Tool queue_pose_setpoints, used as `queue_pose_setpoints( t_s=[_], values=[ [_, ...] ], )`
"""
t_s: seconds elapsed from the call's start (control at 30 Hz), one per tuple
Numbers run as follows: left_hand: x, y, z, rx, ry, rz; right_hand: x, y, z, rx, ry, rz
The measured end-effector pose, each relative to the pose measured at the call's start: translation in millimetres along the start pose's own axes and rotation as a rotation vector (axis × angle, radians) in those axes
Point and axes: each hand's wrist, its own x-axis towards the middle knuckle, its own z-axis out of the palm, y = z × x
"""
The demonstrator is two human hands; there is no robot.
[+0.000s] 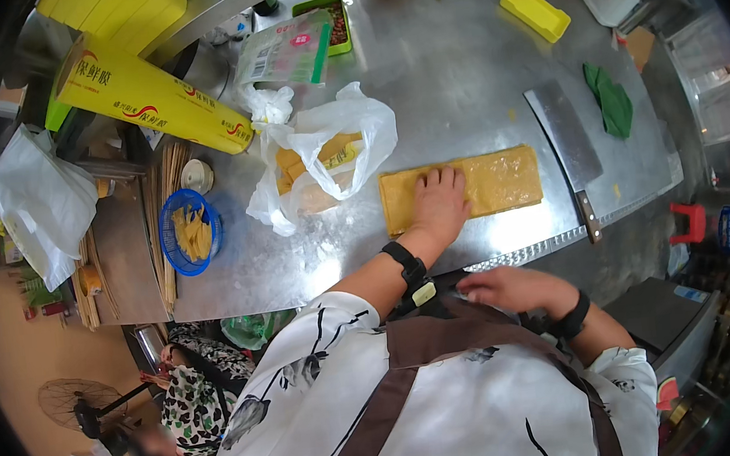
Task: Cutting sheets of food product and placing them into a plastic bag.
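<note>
My left hand (440, 202) lies flat, palm down, on a long stack of folded yellow sheets (502, 182), perhaps tofu skin, near the steel table's front edge. My right hand (509, 288) is off the table, close to my brown apron, its fingers loosely bent; nothing shows in it. Right of the stack rests a cleaver (564, 136), its wooden handle towards me. A green cloth (609, 99) lies beyond the cleaver. To the left, an open white plastic bag (365, 129) holds yellow packages. A blue basket (218, 232) of yellow strips stands farther left.
A yellow cling-film roll (155, 100) slants over the left side, near wooden skewers (166, 247). Behind are a plastic packet (282, 48), a green tray (348, 38) and a yellow tray (535, 12). Another person (194, 403) sits at lower left by a fan (82, 407).
</note>
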Motion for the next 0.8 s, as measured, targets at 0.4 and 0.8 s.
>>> queue_pose_setpoints(
  t_s=[0.4,0.8],
  values=[
    [-7,-2,-16,-0.187,-0.122,-0.011,59,-90,-62,0.160,0.036,-0.123],
    [-7,-5,18,-0.332,0.327,0.000,203,-117,-45,-0.914,0.337,-0.436]
  ],
)
